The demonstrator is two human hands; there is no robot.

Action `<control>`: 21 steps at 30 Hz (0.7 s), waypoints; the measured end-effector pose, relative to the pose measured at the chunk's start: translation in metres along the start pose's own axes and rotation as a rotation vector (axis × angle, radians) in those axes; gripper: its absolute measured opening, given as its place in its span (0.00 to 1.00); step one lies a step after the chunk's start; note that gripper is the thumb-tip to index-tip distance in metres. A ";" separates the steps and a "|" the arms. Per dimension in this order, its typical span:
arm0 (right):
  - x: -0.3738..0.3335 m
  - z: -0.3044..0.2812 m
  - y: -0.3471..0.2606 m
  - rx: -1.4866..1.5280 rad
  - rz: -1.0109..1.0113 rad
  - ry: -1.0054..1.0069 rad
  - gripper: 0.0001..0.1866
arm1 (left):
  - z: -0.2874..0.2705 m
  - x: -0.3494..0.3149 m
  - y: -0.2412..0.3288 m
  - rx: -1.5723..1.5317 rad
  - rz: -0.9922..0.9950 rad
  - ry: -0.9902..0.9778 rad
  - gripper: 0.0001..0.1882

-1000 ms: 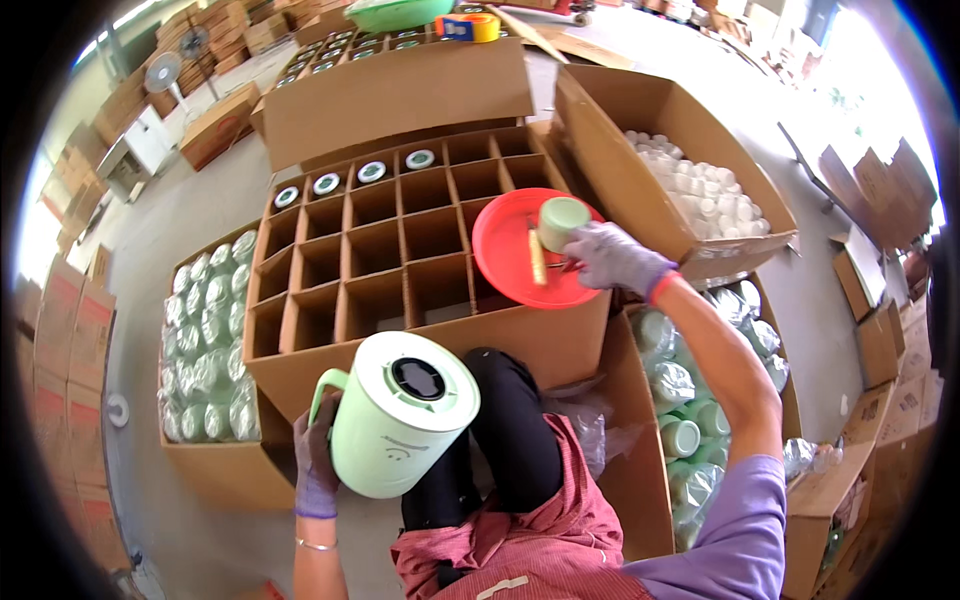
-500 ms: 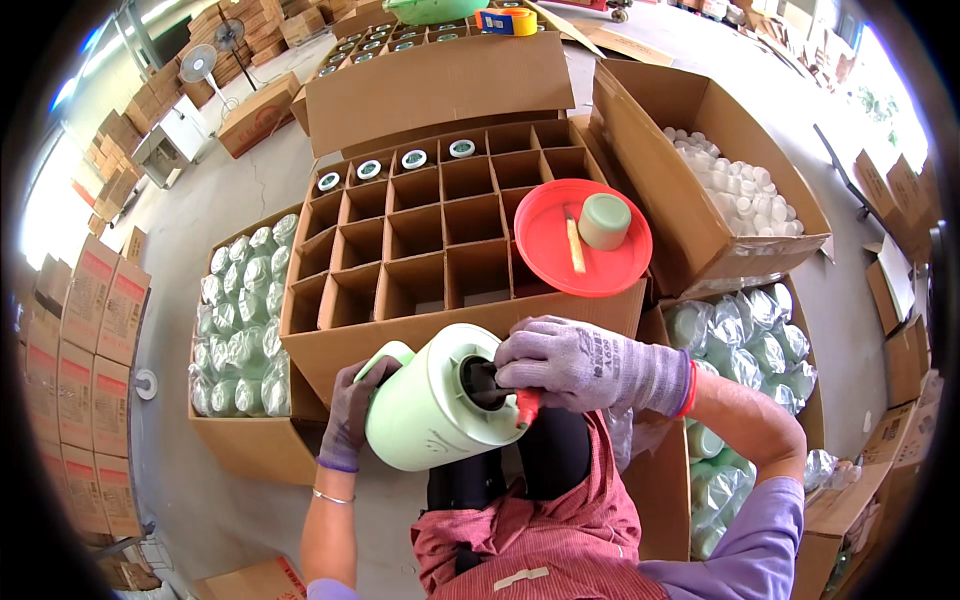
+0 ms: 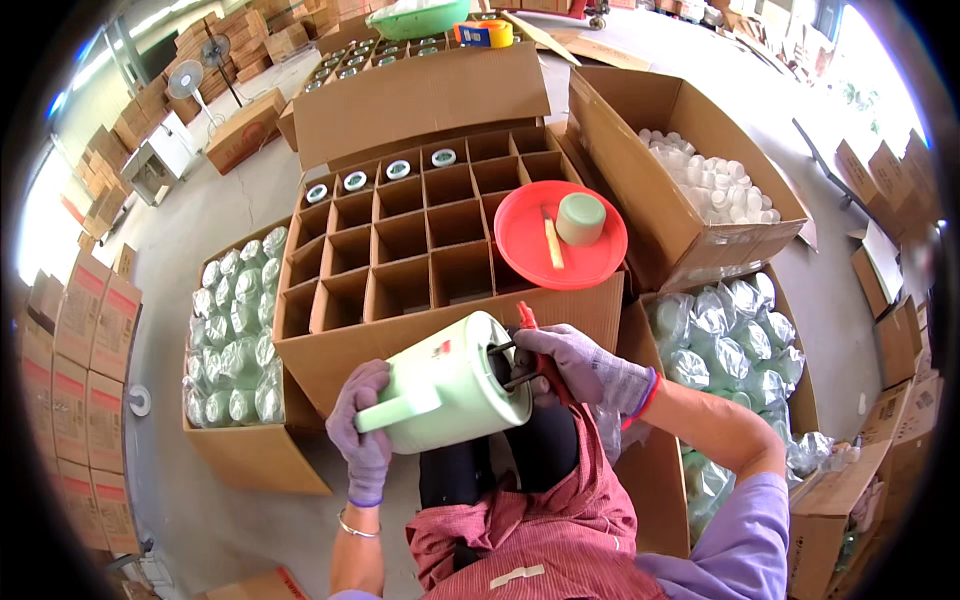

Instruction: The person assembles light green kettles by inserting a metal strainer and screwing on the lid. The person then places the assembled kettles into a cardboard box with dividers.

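The jug [image 3: 452,388], held on its side, is at 7 o'clock from the plate [image 3: 522,250], mouth facing 2 to 3 o'clock; the left hand's [image 3: 362,425] grip is closed round its base, the right hand's [image 3: 583,366] on the red-handled tool [image 3: 526,316]. Brace the base firmly and keep the tool's prongs square in the mouth, lest they slip.

Peripheral items, rear and left.
The floor [image 3: 235,215] is being occupied by a pale fan [image 3: 185,78] and a long brown carton [image 3: 246,132]; the left edge is being lined by stacked cartons [image 3: 78,370]; a green basin [image 3: 420,22] is being kept beside an orange-and-blue item [image 3: 485,36].
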State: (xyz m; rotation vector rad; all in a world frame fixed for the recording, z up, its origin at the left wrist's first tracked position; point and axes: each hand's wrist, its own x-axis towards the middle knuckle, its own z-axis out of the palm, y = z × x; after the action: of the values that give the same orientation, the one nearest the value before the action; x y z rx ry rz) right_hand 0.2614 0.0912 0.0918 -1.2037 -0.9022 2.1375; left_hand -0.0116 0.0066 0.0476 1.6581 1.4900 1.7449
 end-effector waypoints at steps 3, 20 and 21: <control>-0.024 0.012 -0.024 -0.478 -0.367 -0.066 0.09 | -0.023 0.005 -0.012 -0.248 -0.310 -0.062 0.18; 0.023 -0.010 0.017 -0.716 -0.571 0.036 0.16 | -0.004 -0.006 0.015 0.109 -0.117 -0.038 0.13; 0.028 -0.015 0.014 -0.857 -0.646 0.031 0.16 | -0.003 -0.007 0.019 0.115 -0.129 -0.037 0.11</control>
State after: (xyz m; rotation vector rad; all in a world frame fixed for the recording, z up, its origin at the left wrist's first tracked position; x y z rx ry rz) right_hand 0.2598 0.1062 0.0607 -1.0604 -1.9776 1.2148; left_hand -0.0040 -0.0080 0.0591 1.6002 1.6697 1.5802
